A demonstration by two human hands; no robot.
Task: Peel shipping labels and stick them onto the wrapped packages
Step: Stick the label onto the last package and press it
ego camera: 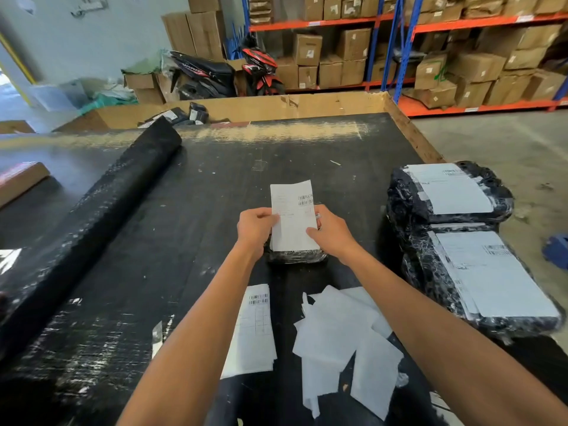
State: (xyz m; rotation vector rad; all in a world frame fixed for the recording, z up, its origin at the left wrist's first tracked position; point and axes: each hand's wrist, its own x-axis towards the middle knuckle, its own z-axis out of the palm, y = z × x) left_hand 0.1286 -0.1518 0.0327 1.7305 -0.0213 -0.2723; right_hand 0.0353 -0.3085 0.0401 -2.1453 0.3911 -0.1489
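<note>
A white shipping label [293, 219] with a barcode is held upright over a small black wrapped package [295, 256] in the middle of the table. My left hand [255, 226] pinches the label's left edge. My right hand [330, 230] grips its right edge, thumb on the front. The label's lower end reaches the package top. A stack of unpeeled labels [255, 330] lies near me. At the right stand two larger black wrapped packages, a far one [445, 195] and a near one [485, 281], each with a label stuck on.
Several torn white backing sheets [341, 339] lie beside the label stack. A long roll of black bubble wrap [101, 210] runs along the left of the black table [215, 167]. A cardboard bin [276, 107] holds parcels behind; shelves of boxes and a motorbike stand beyond.
</note>
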